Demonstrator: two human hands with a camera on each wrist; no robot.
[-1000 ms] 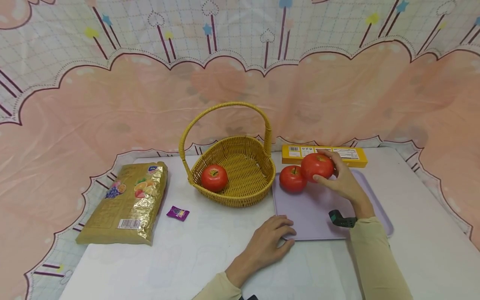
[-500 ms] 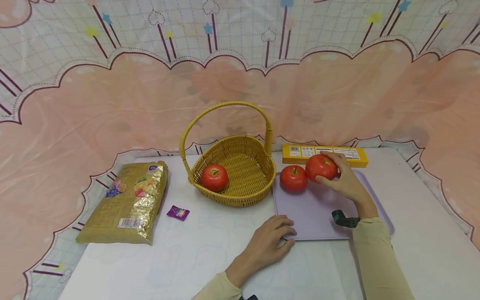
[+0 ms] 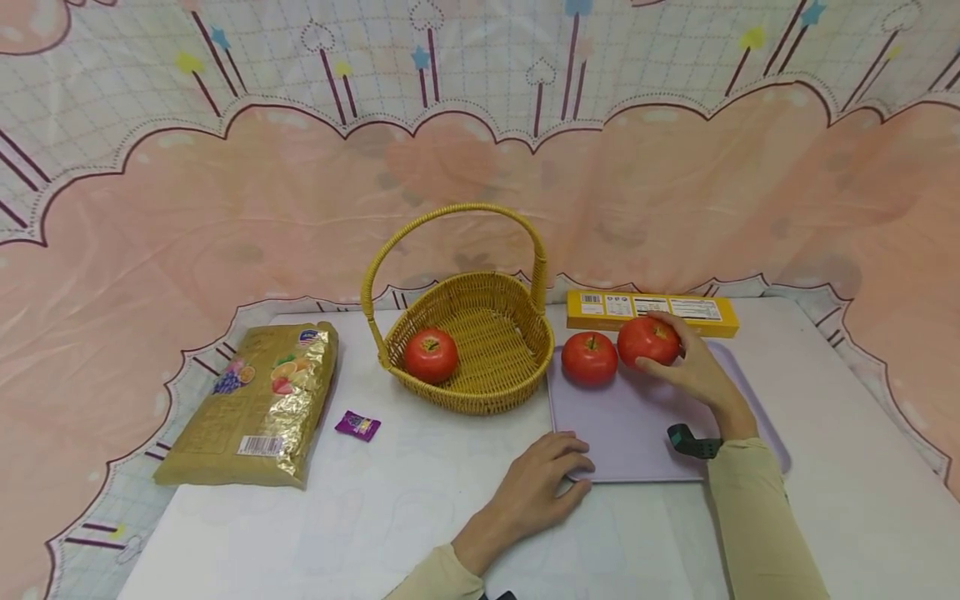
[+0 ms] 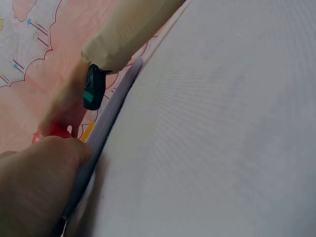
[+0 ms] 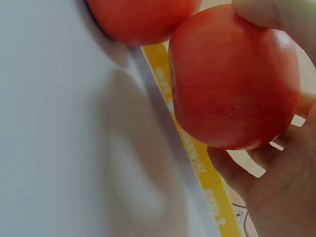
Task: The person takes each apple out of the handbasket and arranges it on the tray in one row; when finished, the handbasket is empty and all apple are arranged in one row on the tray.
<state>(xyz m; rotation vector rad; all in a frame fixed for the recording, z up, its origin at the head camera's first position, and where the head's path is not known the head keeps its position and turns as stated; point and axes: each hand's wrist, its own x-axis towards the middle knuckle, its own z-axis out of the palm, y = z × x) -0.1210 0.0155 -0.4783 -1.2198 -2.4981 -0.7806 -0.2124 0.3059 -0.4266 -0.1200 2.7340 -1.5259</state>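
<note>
My right hand (image 3: 697,371) grips a red apple (image 3: 645,340) over the back of the lilac tray (image 3: 615,442), thumb on the near side and fingers round the far side. In the right wrist view the held apple (image 5: 234,79) hangs close to a second apple (image 5: 143,17); I cannot tell if its underside touches the tray. That second apple (image 3: 589,359) sits at the tray's back left corner. My left hand (image 3: 532,487) rests on the tray's near left corner, fingers loosely spread over the rim. A third apple (image 3: 431,355) lies inside the wicker basket (image 3: 480,402), at its left.
Behind the tray lies a long yellow box (image 3: 600,320). A gold fruit-print bag (image 3: 247,408) lies at the left, with a small purple wrapped candy (image 3: 357,425) beside it. The basket's tall handle (image 3: 457,208) arches up. A patterned cloth (image 3: 300,208) hangs behind the table.
My right hand has moved a little to the right and down with the apple, leaving it lower and less overlapped with the apple beside it. My left hand has stayed in place.
</note>
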